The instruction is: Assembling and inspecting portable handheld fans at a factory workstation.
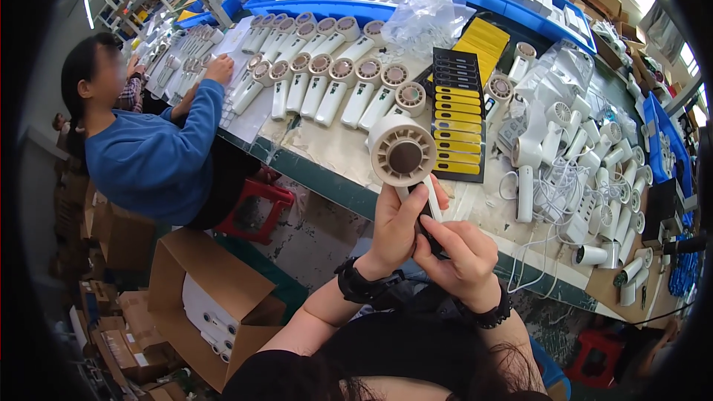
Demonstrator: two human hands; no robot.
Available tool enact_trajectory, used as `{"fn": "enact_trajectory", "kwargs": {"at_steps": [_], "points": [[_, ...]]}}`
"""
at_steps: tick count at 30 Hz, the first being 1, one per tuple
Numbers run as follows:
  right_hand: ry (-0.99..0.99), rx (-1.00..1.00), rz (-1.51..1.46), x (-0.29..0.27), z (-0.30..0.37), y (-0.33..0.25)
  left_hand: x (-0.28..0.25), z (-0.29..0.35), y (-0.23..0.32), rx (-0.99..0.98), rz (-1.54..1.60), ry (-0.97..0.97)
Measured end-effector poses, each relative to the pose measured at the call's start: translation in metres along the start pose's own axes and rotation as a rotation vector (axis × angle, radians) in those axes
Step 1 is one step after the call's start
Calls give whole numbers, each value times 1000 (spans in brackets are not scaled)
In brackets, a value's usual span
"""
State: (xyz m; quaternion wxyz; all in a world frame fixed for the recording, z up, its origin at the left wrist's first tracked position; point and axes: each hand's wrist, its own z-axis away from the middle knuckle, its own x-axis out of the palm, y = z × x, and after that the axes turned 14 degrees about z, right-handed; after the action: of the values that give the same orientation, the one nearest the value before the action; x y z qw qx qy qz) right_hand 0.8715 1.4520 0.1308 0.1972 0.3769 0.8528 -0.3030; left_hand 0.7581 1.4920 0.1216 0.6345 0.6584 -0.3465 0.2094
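Observation:
My left hand (392, 224) is wrapped round the handle of a white handheld fan (405, 154), its round grilled head tilted up toward me. A black strip (429, 236) lies along the handle. The thumb and fingers of my right hand (464, 258) pinch the strip near the handle's lower end. Just beyond the fan lies a black sheet with yellow rows of strips (459, 115), its upper rows bare black. Under it is a yellow sheet (484, 43).
Rows of white fans (319, 89) stand left of the sheet. Tangled cables and fans (579, 193) fill the right side. Blue bins (342, 9) line the back. A co-worker in a blue sweater (152, 160) works at the left. An open carton (208, 304) stands below.

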Motion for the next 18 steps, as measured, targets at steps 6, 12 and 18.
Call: {"fn": "enact_trajectory", "kwargs": {"at_steps": [6,12,18], "points": [[-47,31,-15,5,-3,1,-4,-7,0,-8,22,26],[-219,200,-235,-5,-5,-5,-9,-10,2,-57,117,80],[-182,157,-205,-7,-2,-3,-10,-10,4,-62,156,76]]}}
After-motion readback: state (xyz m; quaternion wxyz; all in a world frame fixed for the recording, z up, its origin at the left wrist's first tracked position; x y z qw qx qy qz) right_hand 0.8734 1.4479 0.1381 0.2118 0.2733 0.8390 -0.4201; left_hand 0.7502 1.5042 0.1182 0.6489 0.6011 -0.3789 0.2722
